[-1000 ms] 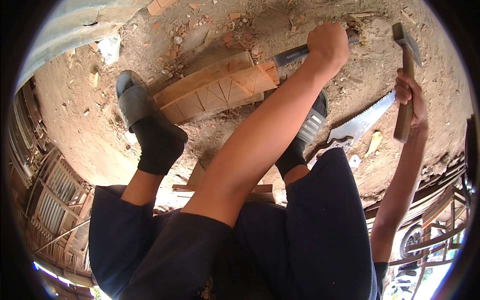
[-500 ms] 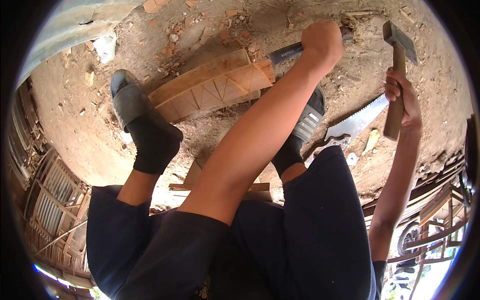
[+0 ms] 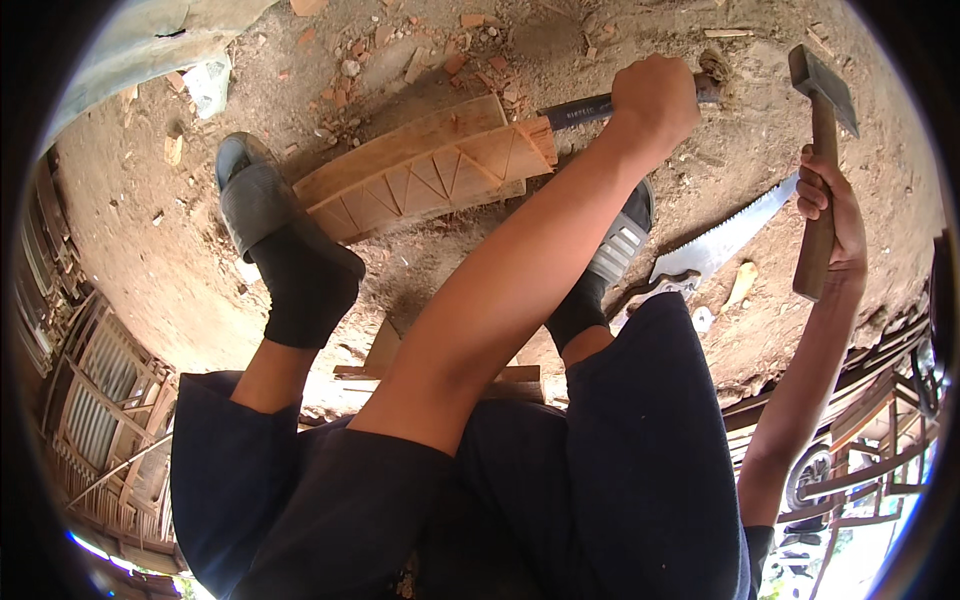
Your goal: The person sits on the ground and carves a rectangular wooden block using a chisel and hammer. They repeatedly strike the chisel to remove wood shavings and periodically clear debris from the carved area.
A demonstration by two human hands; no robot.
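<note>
A wooden block (image 3: 430,180) with zigzag lines along its side lies on the ground between my feet. My left arm reaches across to the right, and my left hand (image 3: 655,105) is wrapped round a chisel (image 3: 578,112). Its dark flat blade meets the block's right end, where the wood looks freshly cut. Beyond my fist the chisel's other end sticks out. Off to the right, my right hand (image 3: 835,215) grips the wooden handle of a hammer (image 3: 828,85), held up with its metal head away from me, apart from the chisel.
A handsaw (image 3: 725,235) lies beside my right foot, near a yellowish scrap (image 3: 740,286). Sandals (image 3: 255,205) cover my feet on either side of the block. Brick bits (image 3: 455,64) litter the dirt beyond. Wooden pieces (image 3: 520,385) lie near my legs.
My right hand and the hammer have moved outward to the right and slightly nearer me. My left hand, with the chisel, has shifted slightly right and nearer.
</note>
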